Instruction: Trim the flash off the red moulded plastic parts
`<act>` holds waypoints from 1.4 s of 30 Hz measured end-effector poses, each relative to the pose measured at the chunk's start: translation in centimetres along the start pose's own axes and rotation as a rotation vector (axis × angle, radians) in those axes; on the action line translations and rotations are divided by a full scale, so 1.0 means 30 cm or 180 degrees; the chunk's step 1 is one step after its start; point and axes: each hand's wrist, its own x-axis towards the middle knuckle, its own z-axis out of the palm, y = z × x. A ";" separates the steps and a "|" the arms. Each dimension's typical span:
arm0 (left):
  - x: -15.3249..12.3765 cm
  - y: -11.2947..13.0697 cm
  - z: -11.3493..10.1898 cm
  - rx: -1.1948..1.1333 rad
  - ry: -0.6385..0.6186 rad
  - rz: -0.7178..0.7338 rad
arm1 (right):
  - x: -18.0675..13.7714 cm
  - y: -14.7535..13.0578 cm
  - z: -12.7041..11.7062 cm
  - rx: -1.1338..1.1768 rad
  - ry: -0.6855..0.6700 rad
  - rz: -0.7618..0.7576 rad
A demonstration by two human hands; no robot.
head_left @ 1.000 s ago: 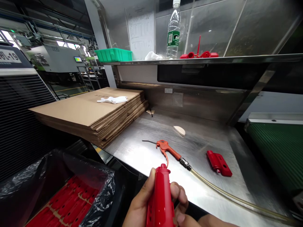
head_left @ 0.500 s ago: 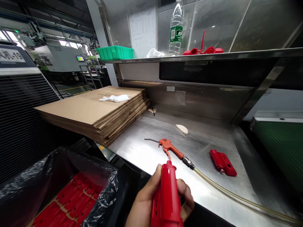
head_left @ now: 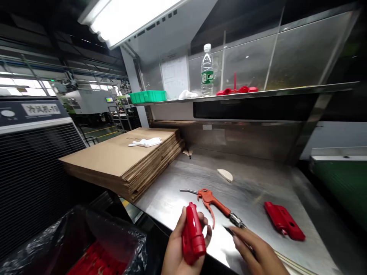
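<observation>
Head view: your left hand [head_left: 179, 248] clamps the red plastic part [head_left: 192, 233]; your right hand [head_left: 256, 250], fingers apart, lies beside the air gun [head_left: 215, 203]. Grip its handle squarely.

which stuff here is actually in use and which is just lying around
In hand or at hand: red plastic part gripped in the left hand; right hand by the air blow gun and its hose.

Lying about: second red part, cardboard stack, white glove, water bottle, green tray.
</observation>
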 end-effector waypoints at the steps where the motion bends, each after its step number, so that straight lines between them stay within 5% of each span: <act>1: 0.014 -0.005 -0.014 -0.0057 0.0030 0.0036 | 0.043 0.001 -0.002 -0.0271 -0.0219 -0.0028; 9: -0.016 -0.014 -0.091 0.0515 0.0221 0.0782 | 0.380 0.045 0.035 -0.1571 -0.0101 0.0256; 13: -0.012 0.020 -0.169 0.0586 0.0102 0.0878 | 0.301 0.036 0.041 -0.1652 0.0034 0.0217; 17: -0.007 0.044 -0.268 0.0207 -0.0185 0.0404 | 0.201 -0.009 0.061 -0.1661 -0.0080 0.0276; 23: 0.014 0.069 -0.353 0.0448 -0.0524 0.0273 | 0.246 -0.088 0.166 -0.1874 -0.0085 0.0426; 30: -0.035 0.105 -0.332 0.0825 -0.0363 0.0751 | 0.500 -0.029 0.057 -0.2208 0.0345 0.0887; 34: -0.087 0.128 -0.288 0.0959 -0.0487 0.0864 | 0.696 0.051 0.017 -0.2174 0.0081 0.1377; 42: -0.121 0.173 -0.276 0.1246 -0.1236 0.1059 | 0.749 0.118 0.049 -0.2076 -0.0411 0.1172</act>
